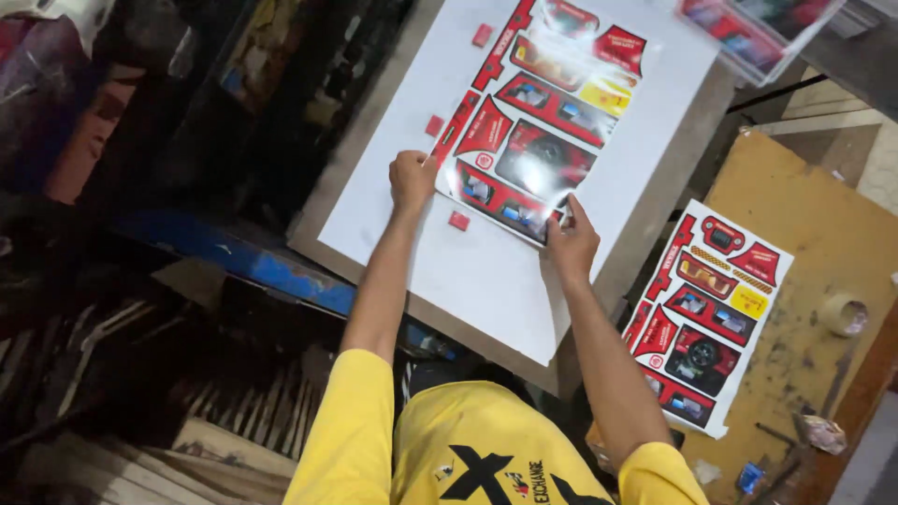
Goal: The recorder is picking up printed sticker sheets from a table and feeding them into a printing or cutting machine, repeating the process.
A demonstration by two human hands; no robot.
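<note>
**Both hands on a printed sheet**

The left hand [412,180] pinches the near left corner of the glossy red printed sheet [543,131], and the right hand [572,245] grips its near right corner. The sheet lies on a white board [468,281] (small red blocks [458,221] beside it).
</note>
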